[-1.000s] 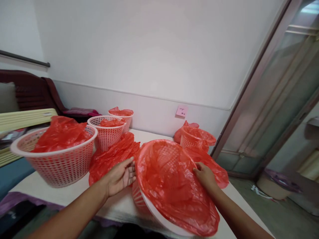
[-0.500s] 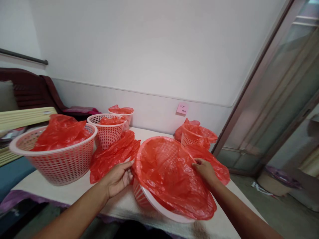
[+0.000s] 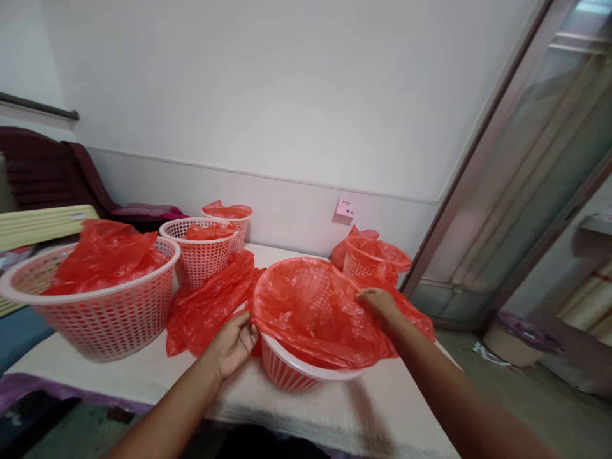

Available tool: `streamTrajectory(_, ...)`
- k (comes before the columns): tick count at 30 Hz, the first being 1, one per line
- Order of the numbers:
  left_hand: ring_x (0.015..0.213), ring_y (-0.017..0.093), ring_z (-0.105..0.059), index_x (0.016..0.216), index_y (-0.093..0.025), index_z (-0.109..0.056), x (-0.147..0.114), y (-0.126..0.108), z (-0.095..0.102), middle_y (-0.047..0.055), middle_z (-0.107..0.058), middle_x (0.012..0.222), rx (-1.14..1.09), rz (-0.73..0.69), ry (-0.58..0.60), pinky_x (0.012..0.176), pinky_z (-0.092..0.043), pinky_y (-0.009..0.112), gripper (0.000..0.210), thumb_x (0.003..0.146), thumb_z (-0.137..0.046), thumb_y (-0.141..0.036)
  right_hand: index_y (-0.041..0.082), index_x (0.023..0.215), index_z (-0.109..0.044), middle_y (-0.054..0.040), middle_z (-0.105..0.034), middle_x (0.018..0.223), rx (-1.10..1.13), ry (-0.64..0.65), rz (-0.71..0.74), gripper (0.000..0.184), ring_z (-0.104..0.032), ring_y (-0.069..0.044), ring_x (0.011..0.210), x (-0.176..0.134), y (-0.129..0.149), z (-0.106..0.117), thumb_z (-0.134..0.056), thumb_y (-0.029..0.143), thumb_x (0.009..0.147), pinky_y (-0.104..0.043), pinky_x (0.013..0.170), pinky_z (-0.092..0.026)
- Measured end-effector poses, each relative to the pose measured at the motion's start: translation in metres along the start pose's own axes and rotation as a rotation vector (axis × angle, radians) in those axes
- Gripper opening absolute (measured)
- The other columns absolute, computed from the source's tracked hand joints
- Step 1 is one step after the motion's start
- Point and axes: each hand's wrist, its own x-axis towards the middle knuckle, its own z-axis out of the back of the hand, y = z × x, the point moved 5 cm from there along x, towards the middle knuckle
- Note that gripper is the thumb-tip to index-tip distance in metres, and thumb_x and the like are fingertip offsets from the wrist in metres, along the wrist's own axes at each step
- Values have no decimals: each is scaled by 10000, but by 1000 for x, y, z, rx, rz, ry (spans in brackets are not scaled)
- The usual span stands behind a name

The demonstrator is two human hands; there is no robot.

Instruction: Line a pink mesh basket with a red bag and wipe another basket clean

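In front of me a pink plastic basket [image 3: 289, 371] stands on the table, lined with a thin red plastic bag [image 3: 313, 312]. The bag is folded over the far and left rim, while at the front the white-pink rim shows below its edge. At the left rim my left hand [image 3: 234, 344] pinches the bag against the basket, its lower fingers loosely curled. My right hand [image 3: 380, 306] is closed on the bag at the right rim; its fingertips are partly hidden by the hand. Loose red bags [image 3: 210, 306] lie in a heap left of the basket.
Pink baskets with red bags in them stand at the left [image 3: 109, 325], and further back [image 3: 203, 258]. A bag-lined basket [image 3: 373, 255] stands by the wall, with red plastic in front. A pink note [image 3: 346, 206] is on the wall. A bin [image 3: 516, 338] sits on the floor at right.
The basket has tipped back from leaning toward me and stands more level. The bag's front edge has drawn up toward the rim. Both hands stay at the rim.
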Motion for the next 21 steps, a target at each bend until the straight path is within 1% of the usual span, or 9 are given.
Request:
streamTrajectory(3,552,73,-630,776,-103,-587,0,6,2,21,-662,680,-10,-6,19,561,-571,187,222,912,-445,2,229,526,-513,24,-545,479,106,85,-51,145,-469,-119,415,-5,-3,-3,-596,194,640,-250,426,-377)
streamTrajectory(6,536,71,-629,806,-107,-594,-2,4,6,22,-666,672,-1,3,7,542,-559,172,203,894,-459,17,230,560,-576,-35,-647,567,229,192,-108,141,-577,-177,491,-16,-6,-7,-600,251,697,-306,512,-483)
streamTrajectory(8,527,70,-628,814,-116,-593,-7,0,10,17,-664,664,10,2,-11,532,-552,164,190,903,-467,-5,218,632,-618,-71,-705,678,319,246,-149,157,-652,-216,600,-26,-10,-9,-582,302,760,-351,629,-541)
streamTrajectory(10,525,82,-630,806,-129,-592,-14,-2,10,22,-660,657,23,5,-15,509,-547,172,183,938,-471,-98,203,744,-653,-87,-734,794,407,286,-181,195,-691,-233,717,-36,-15,-11,-553,350,823,-372,719,-557)
streamTrajectory(11,531,91,-634,796,-136,-591,-17,-3,9,27,-657,656,29,8,-11,502,-548,181,198,953,-475,-165,198,805,-660,-89,-738,841,447,299,-193,226,-698,-233,760,-40,-18,-11,-532,378,855,-372,740,-558)
streamTrajectory(13,542,101,-639,774,-147,-585,-25,-3,6,29,-652,656,38,8,-2,497,-549,191,245,962,-483,-267,204,857,-649,-71,-732,835,515,297,-213,288,-694,-208,750,-49,-25,-9,-482,432,910,-341,713,-558)
streamTrajectory(15,529,96,-632,768,-151,-582,-29,-4,3,20,-644,643,51,4,-6,486,-544,187,239,953,-504,-280,216,817,-623,-29,-702,745,567,267,-231,324,-664,-158,656,-58,-31,-6,-454,463,939,-283,655,-543)
streamTrajectory(18,490,91,-617,794,-143,-594,-30,-6,-1,15,-644,623,83,-1,-32,439,-525,172,146,924,-551,-196,213,733,-582,10,-641,635,624,217,-313,353,-615,-107,557,-72,-36,-4,-500,495,929,-211,558,-495)
streamTrajectory(21,453,84,-600,790,-131,-596,-26,-8,-4,13,-642,602,106,-15,-52,397,-497,153,123,902,-554,-102,203,719,-572,20,-606,591,677,193,-374,331,-593,-95,514,-84,-33,-7,-557,476,906,-183,471,-444)
